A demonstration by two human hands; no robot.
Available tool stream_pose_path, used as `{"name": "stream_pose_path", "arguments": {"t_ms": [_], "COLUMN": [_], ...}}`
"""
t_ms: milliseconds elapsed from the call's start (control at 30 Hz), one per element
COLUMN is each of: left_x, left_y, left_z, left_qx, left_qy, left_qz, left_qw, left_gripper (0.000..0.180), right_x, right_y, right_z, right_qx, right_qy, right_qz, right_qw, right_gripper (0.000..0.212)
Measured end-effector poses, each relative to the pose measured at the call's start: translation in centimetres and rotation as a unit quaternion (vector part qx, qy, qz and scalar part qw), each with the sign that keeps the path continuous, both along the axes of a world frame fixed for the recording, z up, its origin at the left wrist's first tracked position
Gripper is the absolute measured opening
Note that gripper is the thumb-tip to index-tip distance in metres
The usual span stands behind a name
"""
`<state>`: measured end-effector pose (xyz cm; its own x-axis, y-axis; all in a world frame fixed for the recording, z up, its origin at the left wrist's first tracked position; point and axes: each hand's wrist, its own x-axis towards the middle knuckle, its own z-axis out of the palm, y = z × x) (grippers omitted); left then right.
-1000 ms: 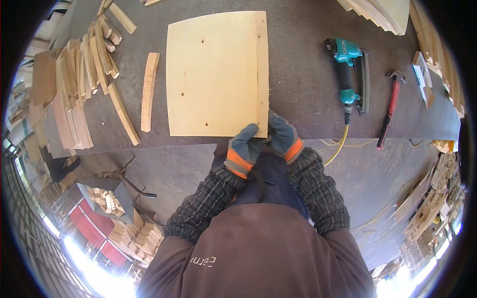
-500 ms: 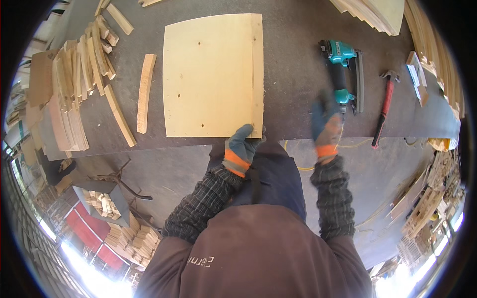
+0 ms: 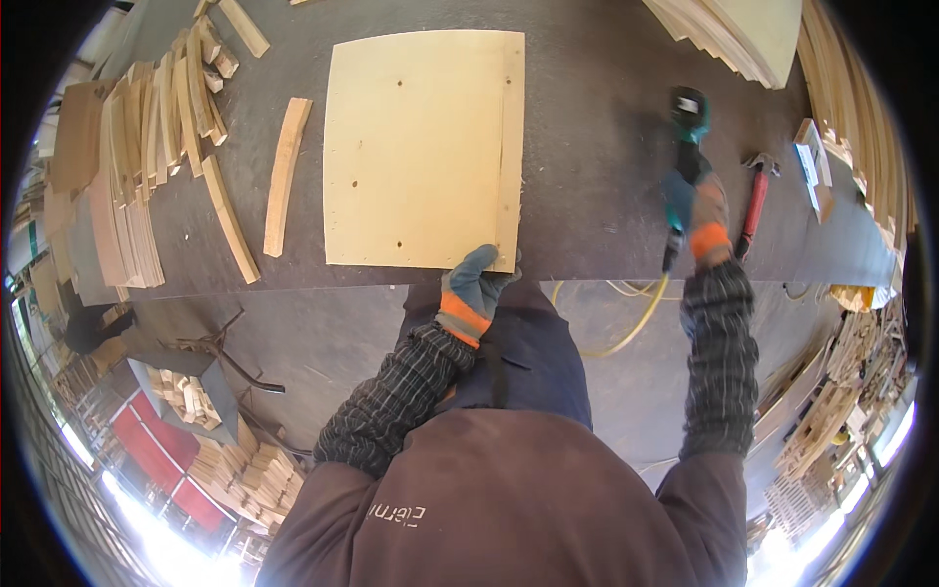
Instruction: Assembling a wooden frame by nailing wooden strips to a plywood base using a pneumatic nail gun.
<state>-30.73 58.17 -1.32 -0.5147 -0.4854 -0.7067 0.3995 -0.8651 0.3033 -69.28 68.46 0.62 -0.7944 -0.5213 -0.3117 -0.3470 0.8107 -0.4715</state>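
A pale plywood panel (image 3: 421, 147) lies flat on the dark workbench (image 3: 587, 127), with a narrow strip along its right side. My left hand (image 3: 471, 284), in a grey and orange glove, grips the panel's near right corner, thumb on top and the other fingers partly hidden beneath the edge. To the right, my gloved right hand (image 3: 706, 215) is wrapped round the handle of a teal and black nail gun (image 3: 691, 117), which is raised and blurred by motion. A yellow air hose (image 3: 641, 328) hangs from its lower end.
Right of the nail gun lies a red-handled hammer (image 3: 754, 207). A loose wooden strip (image 3: 288, 176) is left of the panel, with several more strips (image 3: 147, 147) piled beyond it. Stacked boards (image 3: 734, 39) stand at the far right. A bin of wood offcuts (image 3: 186, 396) sits lower left.
My right hand has taken hold of the nail gun, which was lying on the bench, and turned it upright while moving right. My left hand stays at the panel's corner.
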Motion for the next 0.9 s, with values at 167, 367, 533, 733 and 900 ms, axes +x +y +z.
{"name": "stream_pose_path", "arguments": {"t_ms": [167, 367, 533, 733, 900], "left_x": [0.6, 0.6, 0.0, 0.1, 0.2], "left_y": [-0.2, 0.2, 0.4, 0.5, 0.8], "left_z": [0.1, -0.9, -0.7, -1.0, -1.4], "left_qx": [0.015, 0.024, 0.037, 0.041, 0.047], "left_qy": [-0.026, -0.024, -0.036, -0.033, -0.047], "left_qz": [0.019, 0.026, 0.053, 0.062, 0.067], "left_qw": [0.999, 0.999, 0.997, 0.997, 0.996], "left_gripper": [0.033, 0.034, 0.035, 0.035, 0.033], "right_x": [7.9, 18.0, 19.6, 20.3, 20.3], "right_y": [1.4, 1.2, 1.0, 1.1, 1.0], "right_z": [10.1, 13.1, 11.7, 10.8, 11.1], "right_qx": [-0.139, -0.102, -0.101, -0.093, -0.082], "right_qy": [-0.371, -0.477, -0.511, -0.488, -0.479], "right_qz": [-0.004, 0.026, 0.005, 0.017, 0.046], "right_qw": [0.918, 0.872, 0.854, 0.868, 0.873], "right_gripper": [0.031, 0.045, 0.048, 0.043, 0.049]}}
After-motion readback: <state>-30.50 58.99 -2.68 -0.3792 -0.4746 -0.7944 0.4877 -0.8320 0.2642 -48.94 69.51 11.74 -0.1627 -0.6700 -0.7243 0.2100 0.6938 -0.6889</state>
